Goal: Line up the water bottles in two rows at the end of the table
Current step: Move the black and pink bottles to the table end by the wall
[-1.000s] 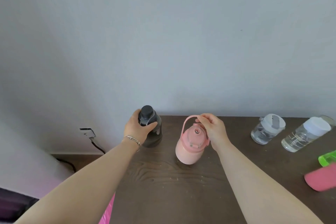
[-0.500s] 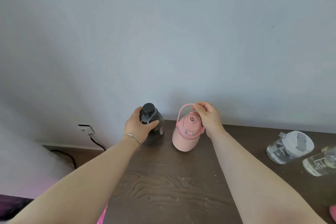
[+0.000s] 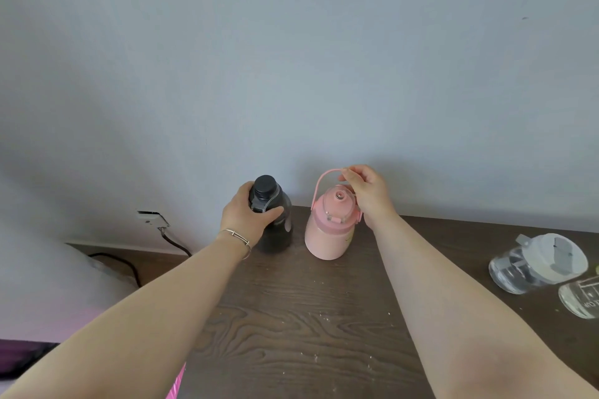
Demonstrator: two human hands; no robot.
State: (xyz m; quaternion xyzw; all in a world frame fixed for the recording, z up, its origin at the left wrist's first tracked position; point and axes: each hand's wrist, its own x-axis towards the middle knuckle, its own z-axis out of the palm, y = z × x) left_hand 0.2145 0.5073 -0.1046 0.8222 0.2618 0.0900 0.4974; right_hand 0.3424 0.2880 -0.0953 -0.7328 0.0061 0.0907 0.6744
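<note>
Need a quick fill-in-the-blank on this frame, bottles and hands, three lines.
1. The pink bottle stands to the ____ of the black bottle.
2. The right hand pinches the pink bottle's looped ____.
3. The left hand grips the black bottle just below its ____.
Missing words: right; handle; cap.

The table [image 3: 291, 317] butts the wall [image 3: 291, 74], so there is no way in behind the black bottle [image 3: 280, 232] and pink bottle [image 3: 327, 236] at its far left corner. A narrow gap parts them. The middle lies bare; two clear bottles [image 3: 531, 264] block the right.
</note>
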